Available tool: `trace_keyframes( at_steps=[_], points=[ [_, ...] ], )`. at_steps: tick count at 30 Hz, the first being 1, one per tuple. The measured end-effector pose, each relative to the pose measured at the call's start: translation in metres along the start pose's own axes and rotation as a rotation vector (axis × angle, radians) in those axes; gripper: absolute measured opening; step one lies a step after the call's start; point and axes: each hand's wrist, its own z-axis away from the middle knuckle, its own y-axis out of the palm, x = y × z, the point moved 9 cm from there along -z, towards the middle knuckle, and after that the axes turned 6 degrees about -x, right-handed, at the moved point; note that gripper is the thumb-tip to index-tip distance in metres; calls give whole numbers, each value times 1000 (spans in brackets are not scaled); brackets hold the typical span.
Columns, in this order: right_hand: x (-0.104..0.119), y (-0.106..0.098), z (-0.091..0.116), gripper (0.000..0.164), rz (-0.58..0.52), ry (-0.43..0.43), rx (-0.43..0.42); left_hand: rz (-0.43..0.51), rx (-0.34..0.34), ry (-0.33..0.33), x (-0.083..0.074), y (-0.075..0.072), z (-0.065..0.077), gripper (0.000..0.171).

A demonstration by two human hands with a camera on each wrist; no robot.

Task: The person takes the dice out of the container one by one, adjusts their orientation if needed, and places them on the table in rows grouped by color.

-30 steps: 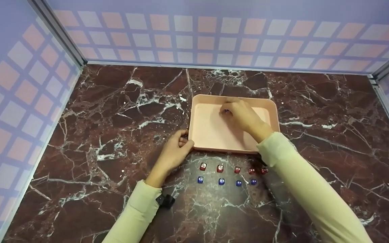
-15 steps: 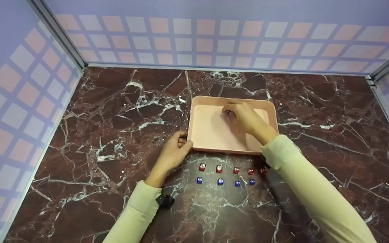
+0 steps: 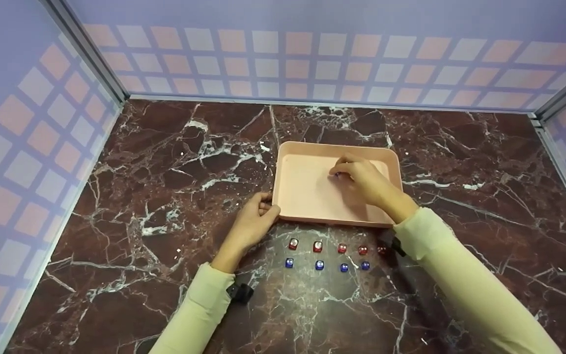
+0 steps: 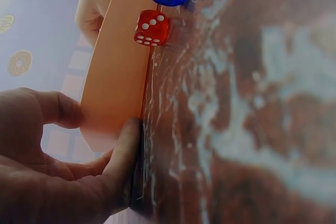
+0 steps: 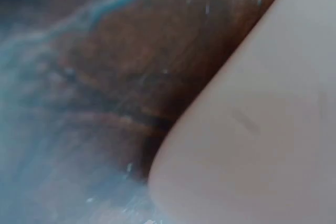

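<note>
A shallow peach-coloured tray (image 3: pixel 302 189) sits on the marble-patterned table. My left hand (image 3: pixel 254 220) holds its near left corner; in the left wrist view the thumb touches the rim and a finger lies along the base of the tray wall (image 4: pixel 113 82). Inside the tray, my right hand (image 3: pixel 364 181) pinches a small blue die (image 3: pixel 338 174), mostly hidden by the fingers. In front of the tray lie a row of red dice (image 3: pixel 317 246) and, nearer, a row of blue dice (image 3: pixel 319 265). The right wrist view is blurred and shows no fingers.
Dark red marble-patterned tabletop (image 3: pixel 189 172) surrounds the tray. Patterned panels (image 3: pixel 312 54) stand at the back and sides, joined by metal corner posts (image 3: pixel 91 54). My right forearm (image 3: pixel 465 275) passes to the right of the dice rows.
My right hand has moved a little right and toward the tray's near side, with the die still between its fingers. The left hand has stayed at the corner.
</note>
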Motion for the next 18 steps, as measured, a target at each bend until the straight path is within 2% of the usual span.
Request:
trace_keyframes(
  at_steps=[8,18],
  points=[
    [6,-7,13,17,0,-16,-31,-8,4,-6,1,2,-2,47],
    [9,-25,35,23,-50,-93,-121,-6,10,-13,0,3,-3,50]
  ],
)
